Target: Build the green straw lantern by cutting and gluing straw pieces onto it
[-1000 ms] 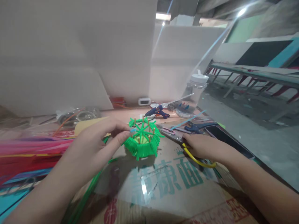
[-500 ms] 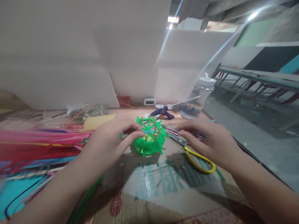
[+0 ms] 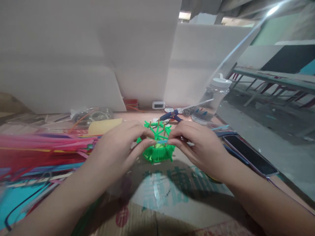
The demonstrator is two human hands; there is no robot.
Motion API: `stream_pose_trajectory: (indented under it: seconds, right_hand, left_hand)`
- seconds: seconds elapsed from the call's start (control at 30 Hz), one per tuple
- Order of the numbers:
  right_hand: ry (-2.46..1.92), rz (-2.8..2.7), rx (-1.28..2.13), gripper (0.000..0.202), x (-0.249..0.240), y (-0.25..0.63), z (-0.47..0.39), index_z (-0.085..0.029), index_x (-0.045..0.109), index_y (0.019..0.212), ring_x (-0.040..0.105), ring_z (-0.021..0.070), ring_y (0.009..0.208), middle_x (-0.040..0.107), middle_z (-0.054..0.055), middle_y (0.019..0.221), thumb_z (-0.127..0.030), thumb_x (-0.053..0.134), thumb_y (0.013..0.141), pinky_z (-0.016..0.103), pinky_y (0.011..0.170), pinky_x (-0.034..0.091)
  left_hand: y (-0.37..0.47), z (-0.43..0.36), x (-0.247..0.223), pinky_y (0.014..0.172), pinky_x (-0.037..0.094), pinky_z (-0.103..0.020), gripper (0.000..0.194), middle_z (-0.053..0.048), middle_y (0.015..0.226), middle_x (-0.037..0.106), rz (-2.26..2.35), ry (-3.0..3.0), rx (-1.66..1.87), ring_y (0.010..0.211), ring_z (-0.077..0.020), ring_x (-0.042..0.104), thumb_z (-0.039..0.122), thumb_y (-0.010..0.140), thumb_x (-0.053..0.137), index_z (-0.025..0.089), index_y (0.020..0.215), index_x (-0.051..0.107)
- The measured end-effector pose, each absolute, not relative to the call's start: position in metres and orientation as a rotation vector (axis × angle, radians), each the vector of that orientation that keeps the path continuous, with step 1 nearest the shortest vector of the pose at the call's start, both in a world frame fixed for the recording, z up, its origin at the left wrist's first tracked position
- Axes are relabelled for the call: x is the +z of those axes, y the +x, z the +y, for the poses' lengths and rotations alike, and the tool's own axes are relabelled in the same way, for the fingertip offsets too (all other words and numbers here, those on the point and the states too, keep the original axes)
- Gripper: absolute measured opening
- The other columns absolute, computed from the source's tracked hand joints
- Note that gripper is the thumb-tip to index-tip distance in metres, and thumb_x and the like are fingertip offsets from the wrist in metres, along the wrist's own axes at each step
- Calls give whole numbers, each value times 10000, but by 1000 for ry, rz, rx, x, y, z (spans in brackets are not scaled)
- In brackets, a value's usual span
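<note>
A short light blue strip [image 3: 161, 142] spans the gap between my two hands, above a green fuzzy round piece [image 3: 158, 154] with upright wooden sticks. My left hand [image 3: 131, 139] pinches the strip's left end between thumb and fingers. At its right end, the thumb and fingers of my right hand [image 3: 188, 141] are closed on the same strip. The green piece rests on printed cardboard [image 3: 169, 186], its sides partly hidden by my fingers. Behind my right hand lies a blue glue gun [image 3: 169, 115], partly covered.
Pink, red and blue fuzzy strips [image 3: 49, 150] lie at the left near a yellow roll [image 3: 104, 125]. A phone [image 3: 249, 154] lies at the right. Farther back are a clear bottle [image 3: 216, 95] and a small white clock [image 3: 158, 105].
My right hand has moved left and closed on the strip's right end. It now covers most of the yellow-handled scissors. The phone has come into view. My left hand still holds the strip.
</note>
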State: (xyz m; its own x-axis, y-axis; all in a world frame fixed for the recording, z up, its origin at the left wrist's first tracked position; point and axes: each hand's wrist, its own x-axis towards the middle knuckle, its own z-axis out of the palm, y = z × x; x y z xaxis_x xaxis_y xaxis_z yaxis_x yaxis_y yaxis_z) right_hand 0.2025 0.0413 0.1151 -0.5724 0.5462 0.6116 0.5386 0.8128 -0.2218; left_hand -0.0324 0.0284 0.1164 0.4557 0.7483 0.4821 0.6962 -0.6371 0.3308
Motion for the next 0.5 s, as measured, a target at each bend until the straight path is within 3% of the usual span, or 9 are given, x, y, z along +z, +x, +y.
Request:
stream_pose_trajectory:
  seconds: [0.1, 0.3, 0.5]
  right_hand:
    - [-865, -2318, 153, 134, 105, 216, 33, -180, 603, 861, 575, 126, 735, 636, 9, 790, -242, 558, 970, 236, 677, 423]
    - [-870, -2328, 211, 164, 75, 229, 17, -174, 600, 835, 576, 112, 667, 648, 5, 749, -207, 526, 977, 211, 611, 422]
    - [-769, -2232, 142, 119, 98, 214, 14, -141, 631, 885, 582, 111, 735, 650, 20, 786, -221, 582, 957, 204, 694, 439]
  left_hand:
    - [-38, 32, 119, 785, 422, -298, 204, -15, 978, 703, 1396, 2569, 957, 916, -193, 619, 380, 951, 553, 222, 986, 678]
    - [-30, 29, 113, 711, 423, -278, 175, 15, 871, 712, 1365, 2523, 892, 806, -164, 624, 369, 930, 588, 238, 898, 699]
    - [-8, 9, 108, 706, 434, -241, 100, 30, 867, 685, 1086, 2495, 899, 793, -125, 612, 320, 930, 611, 250, 927, 682]
